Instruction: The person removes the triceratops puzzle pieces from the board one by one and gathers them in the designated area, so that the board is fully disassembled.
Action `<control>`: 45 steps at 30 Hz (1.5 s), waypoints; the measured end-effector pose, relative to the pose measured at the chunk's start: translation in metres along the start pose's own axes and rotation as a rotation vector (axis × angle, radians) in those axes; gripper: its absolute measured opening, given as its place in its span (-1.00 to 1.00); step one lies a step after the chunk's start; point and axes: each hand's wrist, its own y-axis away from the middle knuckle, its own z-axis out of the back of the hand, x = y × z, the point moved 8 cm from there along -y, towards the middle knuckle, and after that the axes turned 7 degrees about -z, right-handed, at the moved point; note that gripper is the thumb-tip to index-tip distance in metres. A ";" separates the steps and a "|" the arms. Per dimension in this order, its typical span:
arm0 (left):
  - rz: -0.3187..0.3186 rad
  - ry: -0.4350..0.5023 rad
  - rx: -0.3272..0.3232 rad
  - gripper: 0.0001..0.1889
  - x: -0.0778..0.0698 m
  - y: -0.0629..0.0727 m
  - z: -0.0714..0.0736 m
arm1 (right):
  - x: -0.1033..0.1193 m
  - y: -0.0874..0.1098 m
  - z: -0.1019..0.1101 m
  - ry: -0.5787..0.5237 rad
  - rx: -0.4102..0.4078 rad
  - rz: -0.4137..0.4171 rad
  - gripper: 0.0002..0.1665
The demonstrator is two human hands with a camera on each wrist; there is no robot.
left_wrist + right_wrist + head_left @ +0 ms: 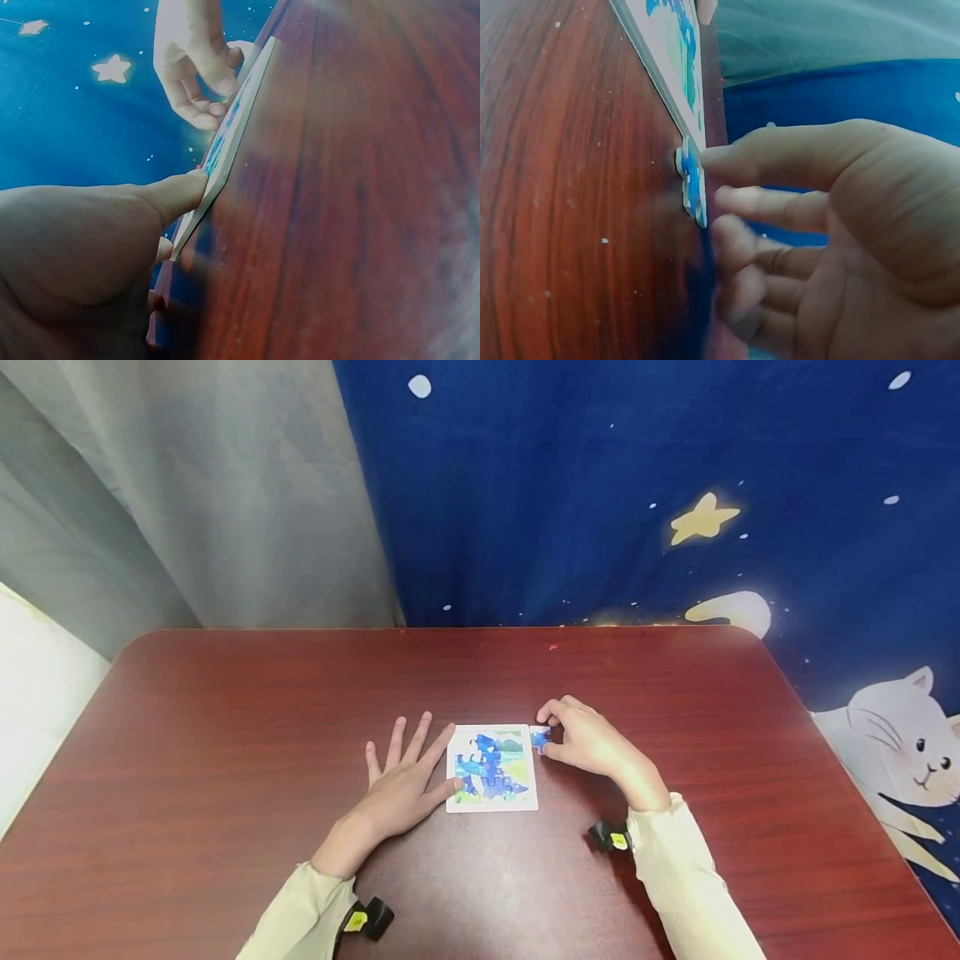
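Observation:
A small square jigsaw puzzle (492,805) with a white border lies on the table, its picture mostly blue and green. My left hand (401,793) is spread flat at its left side. The left thumb rests on the border, while the index fingertip touches the upper left corner. Just off the puzzle's upper right edge lies a loose blue puzzle piece (539,739). Over that piece hovers my right hand (588,739), fingers loosely bent. In the right wrist view the thumb tip meets the puzzle piece (691,180), and the other fingertips appear apart from it.
The reddish-brown wooden table (247,735) extends around both hands. Behind it hang a grey curtain (247,485) and a blue curtain (540,485) with stars and a white cat. Black wrist cameras sit near the cream sleeves (686,877).

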 end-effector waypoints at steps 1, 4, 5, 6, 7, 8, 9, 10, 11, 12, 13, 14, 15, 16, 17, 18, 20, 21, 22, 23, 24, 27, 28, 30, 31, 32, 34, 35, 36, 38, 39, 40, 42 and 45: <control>-0.001 0.000 -0.002 -0.23 0.000 0.000 0.000 | -0.001 0.000 -0.001 0.011 0.006 -0.013 -0.58; -0.002 0.000 -0.010 -0.23 0.000 0.000 0.002 | -0.002 -0.001 -0.002 0.010 0.009 -0.041 -0.51; 0.000 -0.002 -0.010 -0.23 0.000 0.001 0.002 | -0.002 -0.002 -0.003 0.003 0.010 -0.040 -0.49; 0.003 0.001 -0.009 -0.23 0.001 0.001 0.002 | -0.001 -0.003 -0.004 -0.005 0.013 -0.035 -0.47; 0.006 0.003 -0.007 -0.23 0.001 0.002 0.002 | -0.001 -0.003 -0.005 -0.014 0.015 -0.031 -0.45; 0.008 0.005 -0.005 -0.23 0.001 0.002 0.002 | 0.000 -0.004 -0.006 -0.023 0.016 -0.025 -0.43; 0.009 0.004 -0.004 -0.23 0.002 0.002 0.001 | 0.000 -0.005 -0.007 -0.038 0.016 -0.019 -0.42; 0.008 0.004 -0.003 -0.23 0.002 0.002 0.001 | 0.001 -0.005 -0.007 -0.047 0.017 -0.016 -0.41; 0.007 0.004 -0.003 -0.23 0.002 0.002 0.001 | 0.001 -0.005 -0.007 -0.057 0.017 -0.014 -0.40; 0.005 0.005 -0.003 -0.23 0.002 0.001 0.001 | 0.001 -0.005 -0.007 -0.063 0.016 -0.016 -0.40; 0.004 0.003 -0.002 -0.23 0.002 0.001 0.000 | 0.001 -0.004 -0.006 -0.068 0.015 -0.019 -0.39; 0.003 0.002 -0.001 -0.22 0.002 0.001 0.000 | 0.001 -0.004 -0.006 -0.073 0.013 -0.021 -0.38; 0.004 0.003 0.002 -0.22 0.002 0.000 -0.001 | 0.001 -0.004 -0.007 -0.078 0.013 -0.023 -0.38; 0.005 0.004 0.004 -0.22 0.002 0.000 -0.001 | 0.001 -0.004 -0.007 -0.076 0.010 -0.018 -0.38; 0.007 0.006 0.005 -0.22 0.002 0.001 -0.001 | 0.001 -0.004 -0.007 -0.075 0.009 -0.011 -0.39; 0.009 0.006 0.006 -0.22 0.003 0.001 -0.001 | 0.002 -0.004 -0.007 -0.078 0.010 -0.005 -0.40; 0.010 0.005 0.006 -0.22 0.003 0.002 -0.001 | 0.002 -0.004 -0.007 -0.089 0.012 0.008 -0.43; 0.008 0.004 0.003 -0.22 0.002 0.002 -0.001 | 0.002 -0.005 -0.006 -0.093 0.010 0.013 -0.44; 0.005 0.002 0.000 -0.22 0.002 0.001 -0.001 | 0.003 -0.004 -0.005 -0.095 0.010 0.018 -0.45; 0.002 0.000 -0.003 -0.22 0.002 0.001 0.000 | 0.002 -0.004 -0.004 -0.098 0.011 0.018 -0.46; 0.000 -0.002 -0.004 -0.22 0.001 0.000 0.000 | 0.002 -0.004 -0.003 -0.099 0.013 0.019 -0.46; 0.001 0.001 0.002 -0.23 0.000 -0.001 0.000 | 0.001 -0.003 -0.002 -0.089 0.008 0.024 -0.45; 0.002 0.002 0.004 -0.23 0.000 -0.001 0.000 | 0.001 -0.003 -0.002 -0.087 0.005 0.026 -0.45; 0.004 0.002 0.006 -0.23 0.000 -0.001 0.001 | 0.000 -0.003 -0.001 -0.088 -0.005 0.021 -0.46; 0.004 0.003 0.005 -0.23 0.000 -0.001 0.001 | -0.001 -0.004 -0.001 -0.092 -0.011 0.014 -0.48; 0.003 0.003 0.002 -0.23 0.000 -0.001 0.001 | -0.002 -0.004 0.000 -0.094 -0.018 0.005 -0.49; 0.001 0.000 -0.006 -0.23 0.000 -0.001 0.002 | -0.003 -0.006 0.000 -0.099 -0.027 -0.009 -0.52; 0.000 0.001 -0.008 -0.23 0.000 -0.002 0.002 | -0.004 -0.006 0.000 -0.098 -0.028 -0.014 -0.54; 0.000 0.001 -0.009 -0.23 0.000 -0.002 0.002 | -0.004 -0.007 0.000 -0.097 -0.028 -0.015 -0.55; 0.003 0.002 -0.006 -0.23 0.001 -0.002 0.001 | -0.003 -0.007 0.000 -0.093 -0.024 -0.012 -0.58; 0.004 0.002 -0.003 -0.23 0.001 -0.002 0.001 | -0.003 -0.007 0.000 -0.092 -0.023 -0.008 -0.59; 0.005 0.003 0.000 -0.23 0.001 -0.002 0.000 | -0.003 -0.007 0.000 -0.088 -0.023 -0.004 -0.60; 0.006 0.002 0.002 -0.23 0.001 -0.002 0.000 | -0.003 -0.007 -0.001 -0.085 -0.026 0.004 -0.62; 0.003 0.003 -0.001 -0.23 0.001 -0.001 0.000 | -0.003 -0.007 -0.001 -0.079 -0.032 0.017 -0.64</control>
